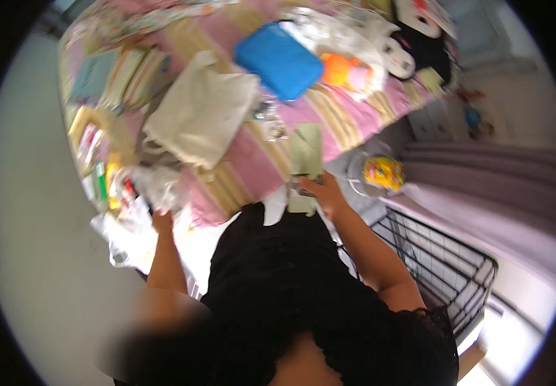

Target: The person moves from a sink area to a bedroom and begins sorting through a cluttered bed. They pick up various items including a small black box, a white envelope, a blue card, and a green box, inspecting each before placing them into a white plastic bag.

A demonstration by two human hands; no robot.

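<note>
My right hand (324, 194) is closed on a flat, pale green item (307, 149), like a long packet or folded sheet, held in front of my body at the bed's near edge. Its exact kind is blurred. My left hand (162, 220) is beside a clear plastic bag (162, 186) and a white plastic bag (123, 235) at the left end of the bed. The fingers there are smeared, so whether they grip a bag is unclear. A cream cloth bag (204, 112) lies on the bed between and beyond my hands.
The striped bed (252, 161) carries a blue pouch (279, 59), an orange item (336, 69), plush toys (399, 56), folded cloths (127, 74) and small clear packets (271, 122). At right are a yellow package (383, 172), a black wire basket (435, 257) and a mauve curtain (477, 180).
</note>
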